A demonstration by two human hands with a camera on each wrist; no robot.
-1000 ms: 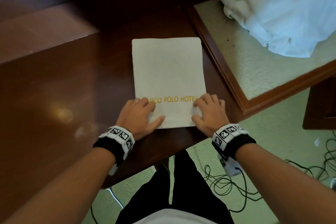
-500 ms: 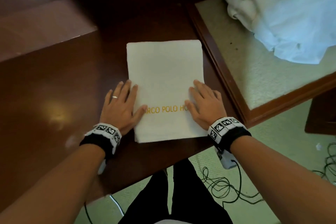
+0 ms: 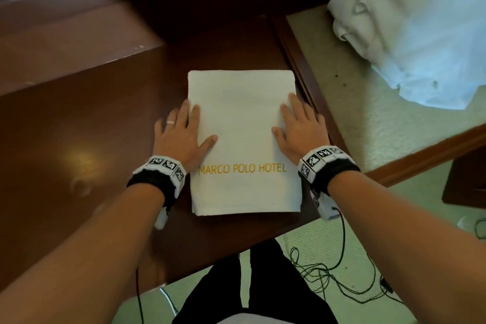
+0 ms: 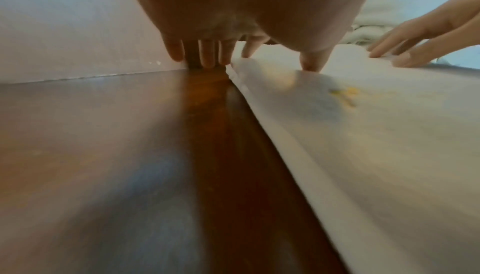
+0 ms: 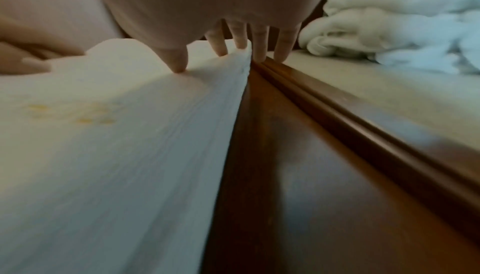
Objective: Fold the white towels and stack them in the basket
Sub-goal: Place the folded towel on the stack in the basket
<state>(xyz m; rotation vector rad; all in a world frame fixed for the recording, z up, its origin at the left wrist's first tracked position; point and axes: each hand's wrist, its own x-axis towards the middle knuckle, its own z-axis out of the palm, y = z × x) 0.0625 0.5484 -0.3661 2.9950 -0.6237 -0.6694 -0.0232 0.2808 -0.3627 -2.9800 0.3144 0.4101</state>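
Both hands flat, fingers straight, holding nothing; left hand (image 3: 181,134) presses the left edge of the folded towel (image 3: 243,144), right hand (image 3: 298,127) presses its right edge; towel lies on the dark wooden table (image 3: 92,126), near edge; loose towel pile (image 3: 410,21) far right.

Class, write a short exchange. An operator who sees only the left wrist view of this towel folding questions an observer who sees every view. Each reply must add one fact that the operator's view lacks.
Operator: There are blurred yellow marks on the folded towel. What do they say?
Observer: The head view shows the folded towel reads MARCO POLO HOTEL.
Operator: Where exactly does the right hand lie?
Observer: The right hand lies flat on the towel's right edge. The right wrist view shows its outer fingers past that edge, beside a wooden rim.
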